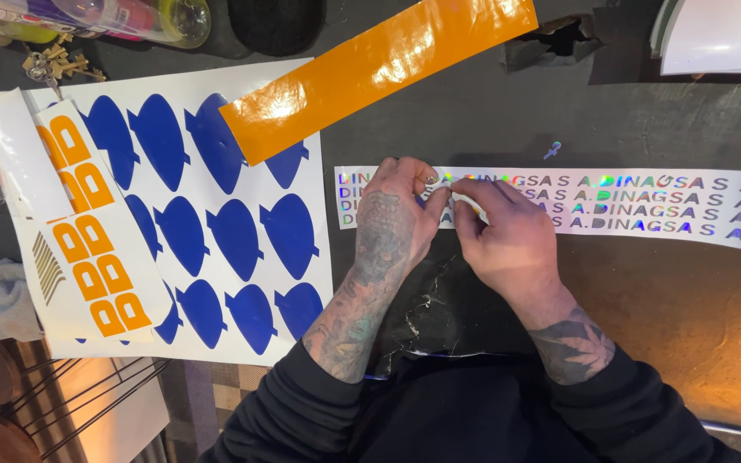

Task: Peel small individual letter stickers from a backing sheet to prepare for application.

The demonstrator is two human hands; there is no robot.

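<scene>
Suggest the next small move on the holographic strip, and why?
Probably peel a little further: both the left hand and right hand pinch at one spot on the holographic strip, fingertips meeting, and the strip lies flat on the table.

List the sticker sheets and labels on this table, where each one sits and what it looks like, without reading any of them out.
Holographic sticker strip: long white band at centre right, rows of rainbow letters; left hand and right hand pinch at it.
Blue sticker sheet: large white sheet at left, rows of blue leaf shapes.
Orange sticker strip: narrow white strip on the blue sheet's left edge, orange block shapes.
Orange band: glossy plain strip, diagonal at top centre.
</scene>
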